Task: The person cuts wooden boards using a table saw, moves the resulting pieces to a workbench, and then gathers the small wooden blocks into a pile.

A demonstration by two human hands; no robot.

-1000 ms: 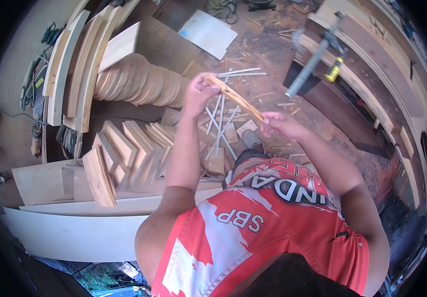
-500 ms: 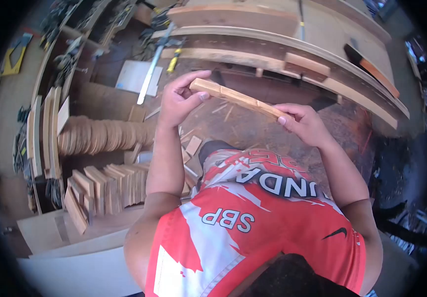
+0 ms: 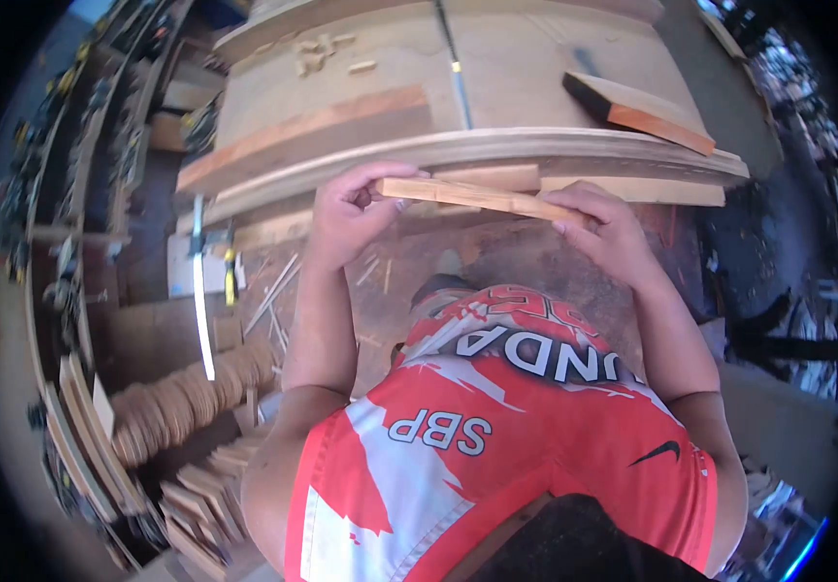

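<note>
A narrow strip of light wood [image 3: 477, 198] spans the space between my hands, in front of my chest. My left hand [image 3: 356, 211] pinches its left end between thumb and fingers. The right end is gripped by my right hand [image 3: 601, 231], thumb below and fingers above. Beyond the strip lie the long boards [image 3: 438, 145] at the near edge of the workbench [image 3: 361, 97]. The strip overlaps those boards in view; it is held in the air.
On the bench are a dark-faced wood block [image 3: 642, 116] and small offcuts [image 3: 317, 53]. A saw-like metal strip [image 3: 202, 301] and a yellow tool [image 3: 230, 276] hang left. Round discs [image 3: 191, 398] and stacked boards [image 3: 200, 509] stand lower left.
The view has swung, so more of the bench top shows and the left-hand stacks sit lower. The wood strip is now closer to level, still in both hands.
</note>
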